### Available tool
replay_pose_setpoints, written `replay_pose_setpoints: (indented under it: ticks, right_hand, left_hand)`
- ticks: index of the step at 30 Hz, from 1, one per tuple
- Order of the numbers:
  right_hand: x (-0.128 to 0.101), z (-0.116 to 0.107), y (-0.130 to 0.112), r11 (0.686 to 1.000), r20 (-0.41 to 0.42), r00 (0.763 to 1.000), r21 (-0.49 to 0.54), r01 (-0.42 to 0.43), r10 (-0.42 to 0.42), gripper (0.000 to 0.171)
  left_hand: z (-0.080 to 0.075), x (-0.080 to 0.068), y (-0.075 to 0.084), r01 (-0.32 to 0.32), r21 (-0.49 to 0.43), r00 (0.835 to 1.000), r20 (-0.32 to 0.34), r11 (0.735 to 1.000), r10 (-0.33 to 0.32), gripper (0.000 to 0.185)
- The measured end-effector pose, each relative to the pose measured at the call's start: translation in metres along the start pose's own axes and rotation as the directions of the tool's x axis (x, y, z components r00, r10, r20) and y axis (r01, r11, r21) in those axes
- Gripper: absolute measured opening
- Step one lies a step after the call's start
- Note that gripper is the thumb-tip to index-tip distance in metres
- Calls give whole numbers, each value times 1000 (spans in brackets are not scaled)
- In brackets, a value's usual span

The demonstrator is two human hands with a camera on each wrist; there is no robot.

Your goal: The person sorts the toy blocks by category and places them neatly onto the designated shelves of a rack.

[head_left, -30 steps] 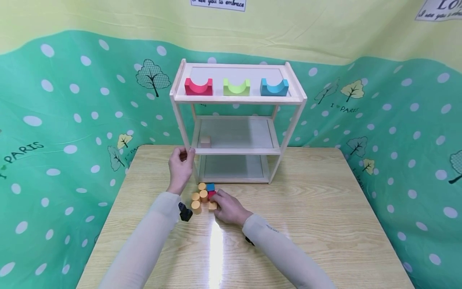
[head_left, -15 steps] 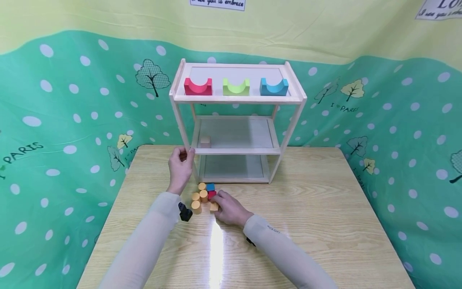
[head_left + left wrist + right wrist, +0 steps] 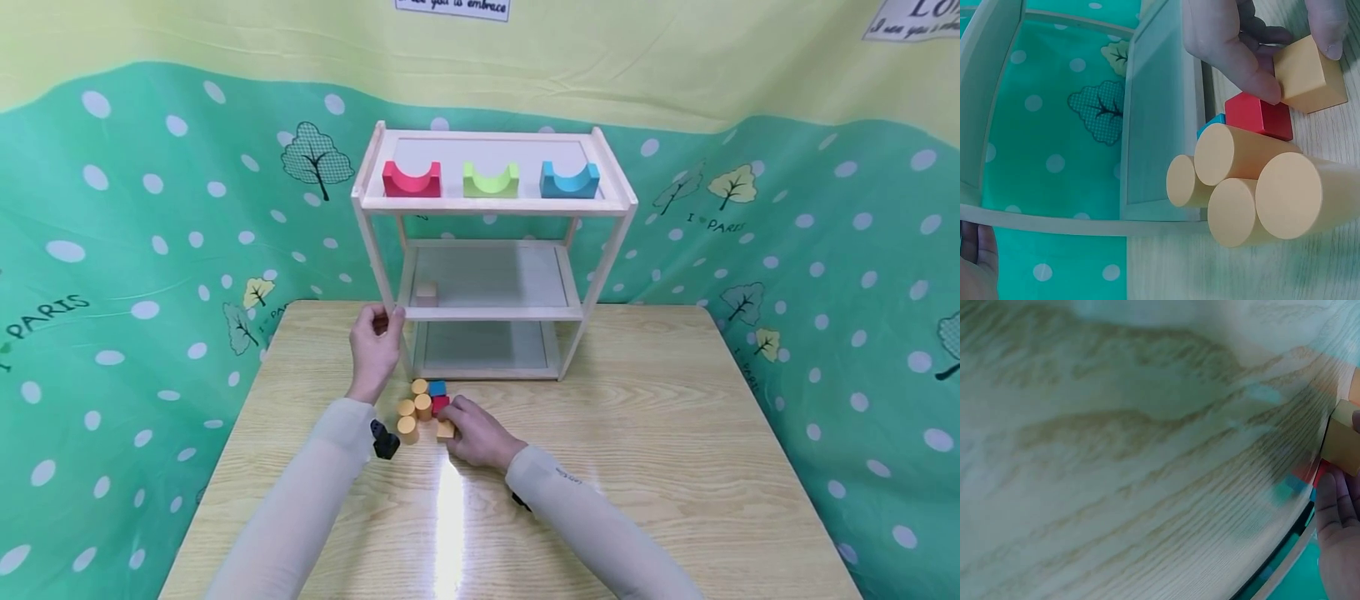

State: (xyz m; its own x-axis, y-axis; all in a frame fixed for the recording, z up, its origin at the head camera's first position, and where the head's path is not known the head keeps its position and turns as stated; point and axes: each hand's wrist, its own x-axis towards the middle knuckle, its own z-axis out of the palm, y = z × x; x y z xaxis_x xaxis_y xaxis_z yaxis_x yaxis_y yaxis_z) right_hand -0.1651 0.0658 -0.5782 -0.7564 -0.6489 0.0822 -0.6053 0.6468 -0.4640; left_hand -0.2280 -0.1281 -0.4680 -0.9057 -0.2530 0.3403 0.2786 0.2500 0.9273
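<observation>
My right hand [image 3: 480, 433] pinches a natural wood cube [image 3: 1310, 75] between thumb and index finger, low over the table. Right beside it sit a red cube [image 3: 1260, 117] and a blue cube [image 3: 437, 388]. Several upright wooden cylinders [image 3: 1291, 197] cluster to the left of these cubes. My left hand [image 3: 375, 350] grips the front left post of a small wooden shelf [image 3: 495, 315], at the height of its middle board. Much of the right hand falls outside its own wrist view, where the cube shows at the right edge.
On the shelf's top board stand a red arch block [image 3: 412, 185], a green arch block [image 3: 491, 185] and a blue arch block [image 3: 570, 185]. A pale wooden block [image 3: 427, 293] lies on the middle board. Behind the table [image 3: 637, 433] hangs a patterned green cloth [image 3: 787, 225].
The wood cube has shifted slightly to the right with my right hand, away from the cylinders. My left hand has stayed at the shelf post.
</observation>
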Motion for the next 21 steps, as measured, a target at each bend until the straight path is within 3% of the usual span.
replay_pose_setpoints:
  ticks: [3, 6, 10, 21]
  right_hand:
    - [0, -1, 0, 1000, 6, 1000, 9, -8, 8, 33]
    - [-1, -2, -1, 1000, 6, 1000, 22, -16, 16, 33]
    - [-4, -5, -1, 999, -5, 1000, 40, -13, 13, 33]
    - [-12, -34, -3, 999, 1, 1000, 36, -30, 30, 35]
  left_hand:
    - [-1, -2, 10, -3, -5, 1000, 7, 1000, 3, 29]
    - [-1, -2, 9, -3, -5, 1000, 5, 1000, 3, 29]
    - [-2, 0, -1, -3, -10, 1000, -2, 1000, 3, 33]
    - [-1, 2, -3, 1, -15, 1000, -3, 1000, -1, 32]
